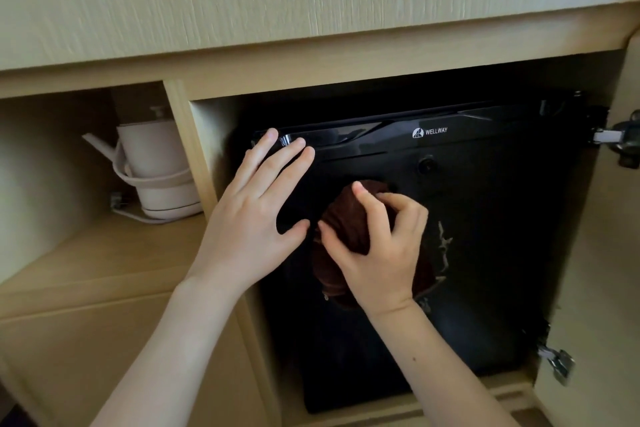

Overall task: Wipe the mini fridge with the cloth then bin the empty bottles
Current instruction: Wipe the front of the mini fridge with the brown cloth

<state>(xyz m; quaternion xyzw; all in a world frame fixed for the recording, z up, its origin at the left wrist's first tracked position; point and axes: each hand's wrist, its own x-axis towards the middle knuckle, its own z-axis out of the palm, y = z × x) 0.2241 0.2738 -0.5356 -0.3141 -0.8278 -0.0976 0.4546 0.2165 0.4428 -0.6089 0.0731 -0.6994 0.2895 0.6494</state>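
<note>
The pale wood-grain cabinet (311,3) fills most of your view, and the glossy black mini fridge (485,236) sits inside its right-hand compartment, door closed, logo strip along the top. That front is hard, slick and shiny, so my guess is it'll show every smear, and there's already a whitish scuffed patch right of centre. Long overlapping passes probably beat dabbing.

Your left hand (252,218) lies flat with fingers spread, fingertips up on the top edge of the door, bracing it and holding nothing. Your right hand (377,253) has its grip pinched into the dark brown soft cloth (346,218), which is bunched up against the middle of the fridge door. The cloth is limp and light, so it'll fold wherever you let it; I'd flatten it under the palm rather than pinch it, so more of it meets the surface.

Around it: the cabinet door is swung open on the right, with metal hinges (620,142) sticking out near the fridge's upper corner and another lower down, so watch your knuckles there. The left compartment holds a cream electric kettle (152,163) on its base, well clear of you. No bottles or bin in sight yet.
</note>
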